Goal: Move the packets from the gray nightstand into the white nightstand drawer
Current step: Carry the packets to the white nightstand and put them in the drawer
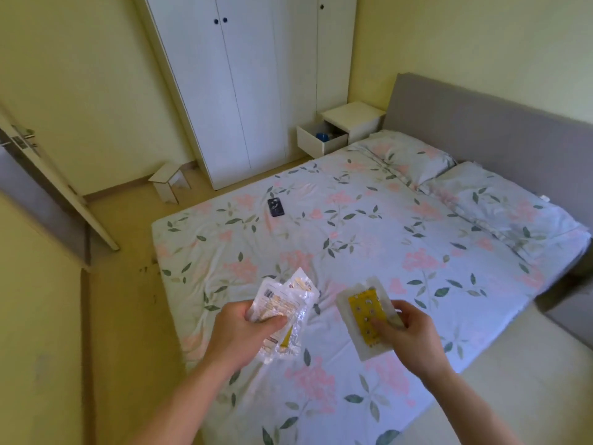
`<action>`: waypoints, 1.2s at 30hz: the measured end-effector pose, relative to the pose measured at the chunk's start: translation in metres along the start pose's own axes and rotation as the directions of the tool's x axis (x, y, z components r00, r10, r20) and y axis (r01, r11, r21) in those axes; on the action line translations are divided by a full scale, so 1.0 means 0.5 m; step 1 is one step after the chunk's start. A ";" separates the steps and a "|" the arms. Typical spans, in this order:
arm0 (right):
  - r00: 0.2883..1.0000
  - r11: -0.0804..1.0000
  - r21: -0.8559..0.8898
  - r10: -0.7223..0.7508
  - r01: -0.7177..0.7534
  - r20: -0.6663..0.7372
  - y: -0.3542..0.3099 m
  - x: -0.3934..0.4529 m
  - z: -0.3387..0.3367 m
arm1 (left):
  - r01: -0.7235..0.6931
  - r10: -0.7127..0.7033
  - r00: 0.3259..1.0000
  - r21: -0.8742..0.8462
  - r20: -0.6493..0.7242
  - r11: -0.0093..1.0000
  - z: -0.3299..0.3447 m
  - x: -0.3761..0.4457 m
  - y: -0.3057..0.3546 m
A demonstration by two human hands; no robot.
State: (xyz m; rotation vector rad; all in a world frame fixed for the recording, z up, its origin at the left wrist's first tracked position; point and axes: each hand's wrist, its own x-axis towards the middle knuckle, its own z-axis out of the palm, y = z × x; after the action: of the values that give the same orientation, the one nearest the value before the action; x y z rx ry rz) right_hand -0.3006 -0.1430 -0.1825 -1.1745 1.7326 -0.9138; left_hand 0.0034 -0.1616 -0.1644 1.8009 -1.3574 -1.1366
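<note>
left hand fingers curled round crumpled clear packets; right hand pinches yellow packet, long axis pointing away toward white nightstand drawer.

bed sheet: white, pink flowers, green leaves | headboard: gray | wardrobe: white, dark blue knobs | nightstand: white | walls: pale yellow | phone: black | right packet: yellow, clear border | left packets: clear, white, yellow

The open white nightstand drawer shows a blue item too small to identify.
</note>
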 end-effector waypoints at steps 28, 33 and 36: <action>0.975 0.999 0.008 -0.040 0.043 -0.219 -0.472 0.060 0.850 | -0.274 0.268 0.952 0.019 0.148 0.962 -0.792 0.472 -0.224; 0.973 0.998 0.026 -0.049 0.056 -0.227 -0.519 0.129 0.935 | -0.369 0.356 0.925 0.097 0.130 0.924 -0.865 0.567 -0.225; 0.971 0.995 0.057 -0.063 0.078 -0.232 -0.559 0.199 0.992 | -0.360 0.351 0.931 0.105 0.099 0.927 -0.908 0.648 -0.221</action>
State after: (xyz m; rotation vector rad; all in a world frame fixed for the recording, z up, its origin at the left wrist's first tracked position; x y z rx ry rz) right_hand 0.2270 -0.3765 -0.1499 -1.1288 1.8368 -1.1814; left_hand 0.4920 -0.4516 -0.1434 1.5167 -1.7487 -0.9523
